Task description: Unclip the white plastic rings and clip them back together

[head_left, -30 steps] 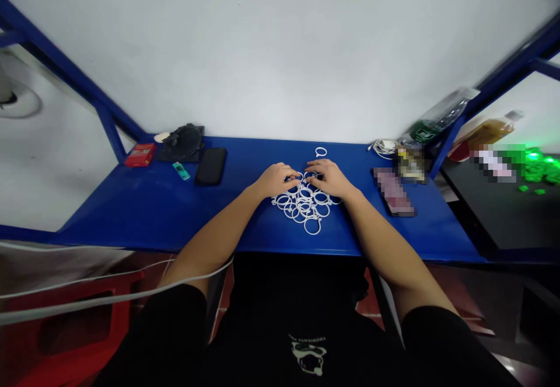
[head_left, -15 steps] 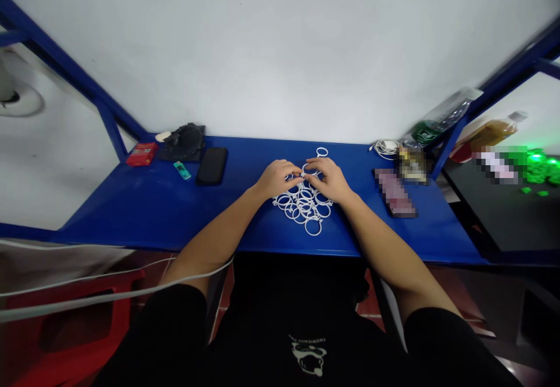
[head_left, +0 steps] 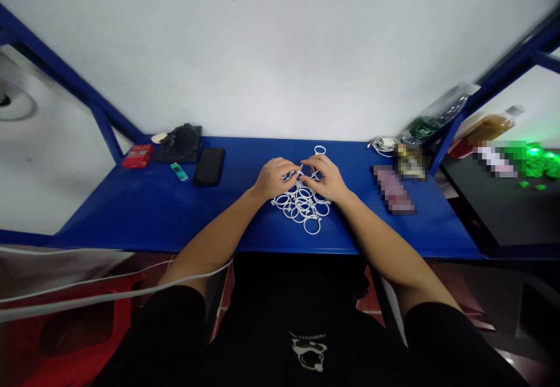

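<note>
A pile of white plastic curtain rings point(head_left: 305, 205) with small eyelets lies on the blue table, right in front of me. Over its far side, my left hand point(head_left: 276, 178) is closed, thumb and fingertips pinched on one white ring. Opposite it, my right hand point(head_left: 325, 178) curls its thumb and index finger at the same ring, the fingertips of both hands almost meeting. Fingers cover most of that held ring. One separate curtain ring point(head_left: 319, 150) lies just beyond my right hand, near the wall.
On the left of the blue table point(head_left: 144, 212) are a black phone point(head_left: 209, 166), a teal packet point(head_left: 179, 171), a red box point(head_left: 138, 156) and a crumpled black bag point(head_left: 181, 142). To the right lie a blurred-out phone point(head_left: 392, 189), a coiled white cable point(head_left: 384, 145) and a clear bottle point(head_left: 437, 118).
The view has shifted slightly. Both hands stay over the pile, with small finger movements around the held ring; my right thumb has shifted a little.
</note>
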`<state>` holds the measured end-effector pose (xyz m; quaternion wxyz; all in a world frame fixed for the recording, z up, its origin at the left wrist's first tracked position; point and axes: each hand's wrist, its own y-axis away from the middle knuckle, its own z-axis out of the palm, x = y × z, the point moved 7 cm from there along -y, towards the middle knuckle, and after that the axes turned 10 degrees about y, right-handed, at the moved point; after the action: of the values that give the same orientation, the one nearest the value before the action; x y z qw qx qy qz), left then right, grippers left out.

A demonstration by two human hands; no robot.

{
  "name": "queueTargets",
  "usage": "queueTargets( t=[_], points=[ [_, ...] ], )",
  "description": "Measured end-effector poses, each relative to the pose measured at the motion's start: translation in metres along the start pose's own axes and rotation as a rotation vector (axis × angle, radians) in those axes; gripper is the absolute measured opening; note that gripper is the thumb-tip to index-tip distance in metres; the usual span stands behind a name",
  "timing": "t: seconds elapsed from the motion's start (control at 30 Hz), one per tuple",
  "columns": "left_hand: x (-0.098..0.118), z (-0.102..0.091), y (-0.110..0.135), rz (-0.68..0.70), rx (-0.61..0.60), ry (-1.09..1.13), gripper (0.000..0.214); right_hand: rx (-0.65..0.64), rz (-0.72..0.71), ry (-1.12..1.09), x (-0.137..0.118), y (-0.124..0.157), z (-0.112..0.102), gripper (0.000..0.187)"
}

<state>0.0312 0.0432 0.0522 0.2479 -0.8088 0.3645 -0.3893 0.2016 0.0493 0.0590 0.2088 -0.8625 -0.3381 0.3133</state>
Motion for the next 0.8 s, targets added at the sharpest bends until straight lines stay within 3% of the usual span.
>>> queueTargets(
  t=[0.37,0.8],
  points=[
    [-0.008,0.001,0.001,-0.026,0.0,-0.017,0.03,-0.035,-0.048,0.014,-0.003,-0.001,0.005,0.046],
    [0.004,0.001,0.0,0.025,-0.014,0.023,0.03,0.08,-0.013,0.031,-0.008,-0.001,-0.003,0.029]
  ],
)
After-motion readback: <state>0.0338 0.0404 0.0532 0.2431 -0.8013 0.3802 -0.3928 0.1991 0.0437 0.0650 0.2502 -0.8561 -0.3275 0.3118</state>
